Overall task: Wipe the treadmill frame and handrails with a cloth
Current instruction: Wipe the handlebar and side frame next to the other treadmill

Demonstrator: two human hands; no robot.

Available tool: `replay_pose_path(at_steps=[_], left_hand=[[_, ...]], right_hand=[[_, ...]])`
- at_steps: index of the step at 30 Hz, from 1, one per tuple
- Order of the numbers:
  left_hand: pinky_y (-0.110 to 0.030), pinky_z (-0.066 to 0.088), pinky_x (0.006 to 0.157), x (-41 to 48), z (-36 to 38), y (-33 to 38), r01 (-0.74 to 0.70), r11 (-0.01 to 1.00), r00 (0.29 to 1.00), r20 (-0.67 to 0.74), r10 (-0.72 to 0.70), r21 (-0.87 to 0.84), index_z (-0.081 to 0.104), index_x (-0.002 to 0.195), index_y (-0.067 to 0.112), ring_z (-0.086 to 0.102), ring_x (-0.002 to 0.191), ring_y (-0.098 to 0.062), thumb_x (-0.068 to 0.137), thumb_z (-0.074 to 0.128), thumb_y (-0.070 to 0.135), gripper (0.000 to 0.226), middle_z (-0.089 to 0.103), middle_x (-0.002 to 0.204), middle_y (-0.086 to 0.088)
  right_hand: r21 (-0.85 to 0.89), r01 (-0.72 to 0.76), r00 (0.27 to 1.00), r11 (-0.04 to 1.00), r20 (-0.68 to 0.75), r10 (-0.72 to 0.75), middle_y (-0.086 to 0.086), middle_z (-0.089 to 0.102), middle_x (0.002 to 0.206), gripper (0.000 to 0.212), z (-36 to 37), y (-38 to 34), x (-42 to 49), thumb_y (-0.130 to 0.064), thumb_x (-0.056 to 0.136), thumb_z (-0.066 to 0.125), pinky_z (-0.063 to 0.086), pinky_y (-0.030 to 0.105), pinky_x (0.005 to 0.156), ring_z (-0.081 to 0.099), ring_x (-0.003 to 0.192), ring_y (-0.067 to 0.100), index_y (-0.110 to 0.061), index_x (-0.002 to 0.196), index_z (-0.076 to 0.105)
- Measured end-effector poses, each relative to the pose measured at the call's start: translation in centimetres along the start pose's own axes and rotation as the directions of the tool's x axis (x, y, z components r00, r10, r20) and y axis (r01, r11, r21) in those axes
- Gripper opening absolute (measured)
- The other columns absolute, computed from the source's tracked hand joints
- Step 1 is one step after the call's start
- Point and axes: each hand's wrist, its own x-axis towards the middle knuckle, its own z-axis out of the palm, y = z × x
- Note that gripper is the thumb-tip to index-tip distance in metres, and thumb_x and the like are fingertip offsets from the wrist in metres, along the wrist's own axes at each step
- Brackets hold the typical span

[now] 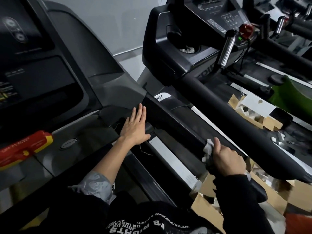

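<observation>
A red stop bar (22, 149) sits at far left. The left hand (135, 127) lies flat on the treadmill frame (118, 85), fingers straight, holding nothing. Next comes the black handrail (177, 122). The right hand (226, 159) is curled tight round a gray cloth (208, 147), pressed vs. the handrail. Cardboard boxes (207, 208) lie below, right side.

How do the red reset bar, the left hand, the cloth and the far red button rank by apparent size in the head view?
1. red reset bar
2. left hand
3. cloth and red button: alike; the cloth is partly hidden in the right hand, the button is farther away.
</observation>
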Motion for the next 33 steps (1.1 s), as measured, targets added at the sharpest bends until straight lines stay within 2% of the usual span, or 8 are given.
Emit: replay_pose_path(at_steps=[3,6,9,15,19,26,29,33], left_hand=[[-0.042,0.010,0.117,0.0,0.0,-0.1,-0.003,1.000,1.000,-0.003,0.003,0.001,-0.023,0.144,0.012,-0.018,0.143,-0.023,0.085,0.061,0.041,0.106,-0.033,0.150,-0.004],[-0.042,0.011,0.117,0.1,0.0,-0.2,-0.013,1.000,1.000,-0.008,0.013,0.005,-0.022,0.144,0.011,-0.018,0.143,-0.024,0.085,0.060,0.042,0.106,-0.033,0.151,-0.004],[-0.042,0.012,0.116,0.2,0.2,-0.3,-0.018,1.000,1.000,-0.016,0.019,0.009,-0.022,0.144,0.010,-0.017,0.143,-0.024,0.085,0.060,0.044,0.107,-0.032,0.151,-0.004],[-0.042,0.013,0.116,0.2,0.3,-0.3,-0.017,1.000,0.999,-0.031,0.018,0.015,-0.021,0.145,0.010,-0.016,0.143,-0.024,0.084,0.060,0.045,0.106,-0.031,0.152,-0.005],[-0.042,0.014,0.116,0.2,0.3,-0.2,-0.016,1.000,0.999,-0.029,0.016,0.023,-0.021,0.145,0.010,-0.016,0.143,-0.024,0.084,0.059,0.044,0.106,-0.030,0.152,-0.005],[-0.043,0.015,0.115,0.2,0.3,-0.2,-0.018,1.000,0.999,-0.027,0.018,0.020,-0.020,0.145,0.010,-0.016,0.143,-0.023,0.084,0.060,0.046,0.107,-0.029,0.152,-0.005],[-0.043,0.014,0.115,0.2,0.4,-0.2,-0.019,1.000,0.999,-0.032,0.019,0.011,-0.019,0.145,0.010,-0.016,0.143,-0.023,0.084,0.060,0.046,0.106,-0.028,0.153,-0.005],[-0.043,0.014,0.115,0.2,0.4,-0.3,-0.021,1.000,0.999,-0.032,0.021,0.006,-0.020,0.145,0.011,-0.016,0.143,-0.023,0.084,0.061,0.046,0.107,-0.029,0.152,-0.004]], right_hand=[[0.075,0.032,0.981,0.997,-0.193,-0.017,0.010,0.065,0.110,0.043,1.1,-1.8,-0.5,-0.046,0.098,0.028,0.040,0.037,0.081,0.060,0.101,0.033,-0.019,0.109,0.060],[-0.007,0.130,0.946,0.991,-0.297,-0.126,0.010,0.067,0.104,0.050,2.3,-1.3,-2.1,-0.050,0.093,0.034,0.046,0.041,0.077,0.062,0.090,0.036,-0.014,0.113,0.063],[-0.020,0.135,0.948,0.991,-0.287,-0.135,0.011,0.064,0.115,0.058,3.6,0.9,-4.0,-0.049,0.090,0.030,0.045,0.044,0.084,0.061,0.097,0.036,-0.011,0.123,0.059],[0.002,-0.055,0.932,0.998,-0.358,0.052,0.020,0.067,0.097,0.045,2.0,3.2,-4.2,-0.035,0.094,0.028,0.044,0.041,0.071,0.062,0.084,0.039,-0.010,0.105,0.064],[0.197,-0.221,0.954,0.955,-0.157,0.254,0.022,0.065,0.110,0.059,0.5,1.4,-1.4,-0.046,0.099,0.017,0.039,0.039,0.084,0.060,0.102,0.036,-0.012,0.106,0.065],[0.022,0.068,0.932,0.997,-0.358,-0.055,0.010,0.069,0.098,0.049,2.7,-0.2,-2.4,-0.048,0.091,0.035,0.044,0.038,0.075,0.064,0.084,0.034,-0.015,0.107,0.067],[0.011,0.097,0.910,0.995,-0.406,-0.084,0.006,0.066,0.115,0.056,3.8,1.6,-4.2,-0.053,0.092,0.033,0.037,0.038,0.091,0.058,0.102,0.029,-0.014,0.119,0.063],[0.059,-0.033,0.904,0.998,-0.424,0.055,0.009,0.061,0.125,0.065,4.9,4.5,-6.1,-0.061,0.093,0.023,0.028,0.063,0.101,0.049,0.117,0.034,-0.017,0.123,0.061]])
